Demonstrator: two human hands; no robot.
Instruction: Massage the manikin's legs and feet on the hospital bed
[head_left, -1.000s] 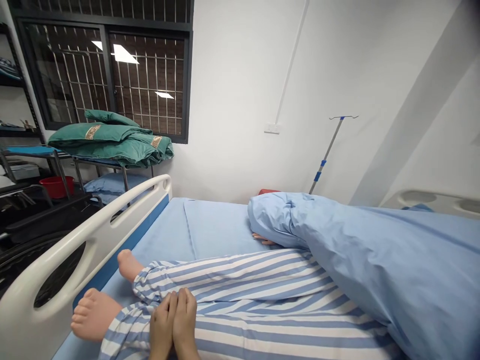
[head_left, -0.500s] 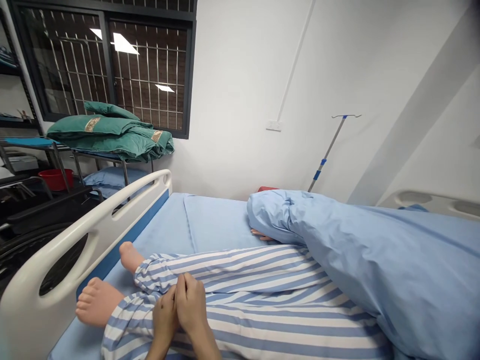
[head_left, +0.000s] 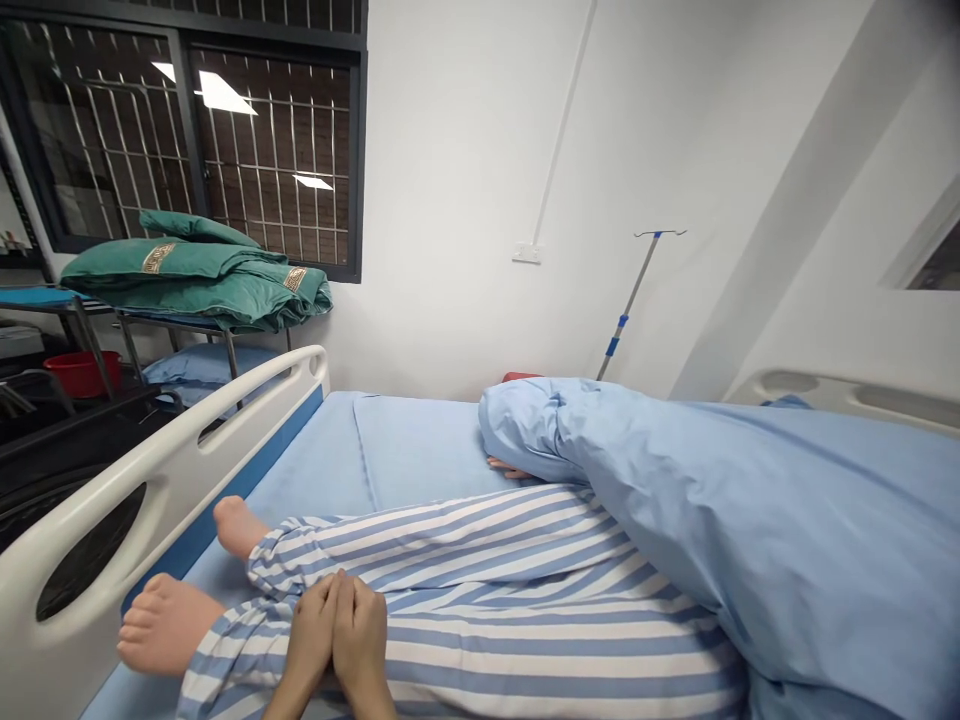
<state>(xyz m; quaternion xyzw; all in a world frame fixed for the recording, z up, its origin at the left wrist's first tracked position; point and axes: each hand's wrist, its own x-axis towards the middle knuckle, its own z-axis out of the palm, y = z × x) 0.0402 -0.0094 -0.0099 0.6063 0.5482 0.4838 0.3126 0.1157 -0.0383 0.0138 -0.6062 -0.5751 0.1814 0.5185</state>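
Observation:
My left hand (head_left: 313, 622) and my right hand (head_left: 360, 628) are pressed together side by side, both closed with fingers curled under. They are over the near lower leg of blue-and-white striped trousers (head_left: 510, 650). What lies inside the fingers, if anything, is hidden, and I cannot tell whether they grip the cloth. The trousers are on a figure lying on the bed, its bare near foot (head_left: 166, 622) and far foot (head_left: 238, 527) showing at the left. A light blue quilt (head_left: 675, 500) covers the figure's upper part, with a few fingertips (head_left: 510, 467) sticking out from under it.
A cream bed end panel (head_left: 150, 480) rises at the left, with a black wheelchair (head_left: 67, 440) beyond it. Green folded bedding (head_left: 202, 275) is stacked on a stand under the window. Behind the bed stands an IV pole (head_left: 626, 310); a red bucket (head_left: 82, 372) sits at far left.
The view has turned slightly right, so the scene sits farther left. My hands have drawn level; the right one stood a little higher before. Both remain closed over the near trouser leg.

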